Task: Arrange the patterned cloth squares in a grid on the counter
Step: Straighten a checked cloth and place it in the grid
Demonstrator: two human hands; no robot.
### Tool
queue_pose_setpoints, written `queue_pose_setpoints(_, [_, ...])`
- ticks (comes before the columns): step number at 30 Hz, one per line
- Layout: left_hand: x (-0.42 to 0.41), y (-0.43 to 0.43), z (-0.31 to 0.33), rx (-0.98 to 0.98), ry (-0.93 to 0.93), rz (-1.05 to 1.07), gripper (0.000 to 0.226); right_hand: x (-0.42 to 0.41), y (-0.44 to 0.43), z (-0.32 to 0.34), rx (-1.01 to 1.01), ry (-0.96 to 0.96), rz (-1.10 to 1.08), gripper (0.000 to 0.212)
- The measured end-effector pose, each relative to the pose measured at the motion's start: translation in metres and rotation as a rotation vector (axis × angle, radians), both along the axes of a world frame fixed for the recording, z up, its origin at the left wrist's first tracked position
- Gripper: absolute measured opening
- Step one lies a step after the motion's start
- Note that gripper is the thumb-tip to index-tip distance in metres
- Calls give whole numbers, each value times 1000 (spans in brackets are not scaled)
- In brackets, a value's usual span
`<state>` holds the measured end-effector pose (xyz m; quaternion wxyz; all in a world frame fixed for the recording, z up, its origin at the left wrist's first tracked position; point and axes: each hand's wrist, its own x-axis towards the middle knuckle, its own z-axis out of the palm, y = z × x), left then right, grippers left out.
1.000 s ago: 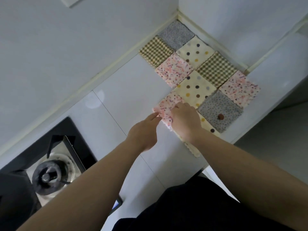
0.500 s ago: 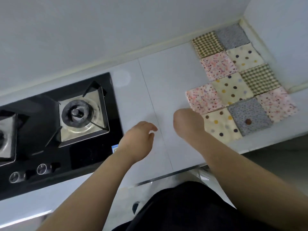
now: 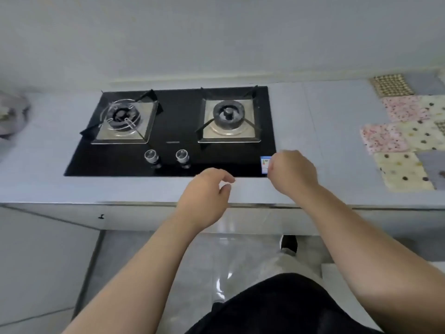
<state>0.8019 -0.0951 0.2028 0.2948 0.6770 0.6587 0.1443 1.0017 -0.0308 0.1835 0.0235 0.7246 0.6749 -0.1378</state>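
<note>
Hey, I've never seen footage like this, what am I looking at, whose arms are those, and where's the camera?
No machine here: a person wears one wide-angle camera on the head, looking down at their own arms. The left hand hangs relaxed and empty. The right hand curls away from view, so whether it holds anything is unclear. On the counter sit a black two-burner gas hob and, far right, patterned cloth squares laid edge to edge.

Counter (image 3: 325, 116) with hob (image 3: 173, 150), cloth squares (image 3: 404, 141)
</note>
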Motion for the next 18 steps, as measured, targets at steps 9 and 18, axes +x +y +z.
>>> queue_pose_setpoints(9, [-166, -58, 25, 87, -41, 343, 19, -209, -23, 37, 16, -37, 386, 26])
queue_pose_setpoints(18, [-322, -40, 9, 61, -50, 601, 21, -391, 18, 23, 28, 79, 699, 19])
